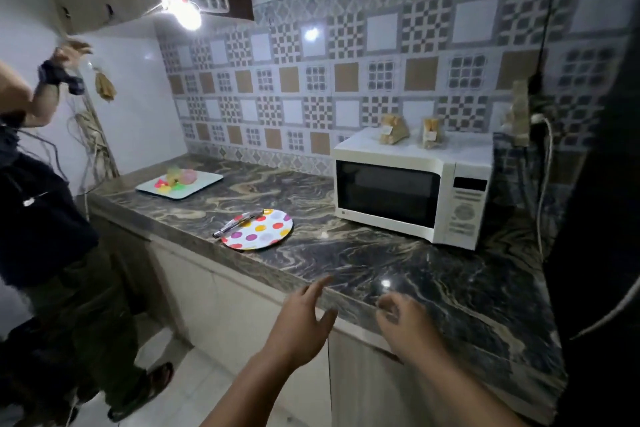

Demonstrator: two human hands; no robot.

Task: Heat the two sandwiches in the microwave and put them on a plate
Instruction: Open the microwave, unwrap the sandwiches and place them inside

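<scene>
Two wrapped sandwiches stand on top of the white microwave [412, 191]: one on the left [393, 129] and one on the right [430, 132]. The microwave door is closed. A round polka-dot plate [264, 230] lies on the marble counter [415, 270] left of the microwave, with metal tongs [235, 222] resting across its left rim. My left hand [304, 317] hovers at the counter's front edge with fingers spread, holding nothing. My right hand [405, 321] floats beside it with fingers loosely curled, also holding nothing.
A white rectangular tray [207, 180] with colourful items sits at the counter's far left. Another person [45, 218] stands on the left with an arm raised. A dark appliance [595, 184] fills the right edge. A cable [543, 191] hangs beside the microwave.
</scene>
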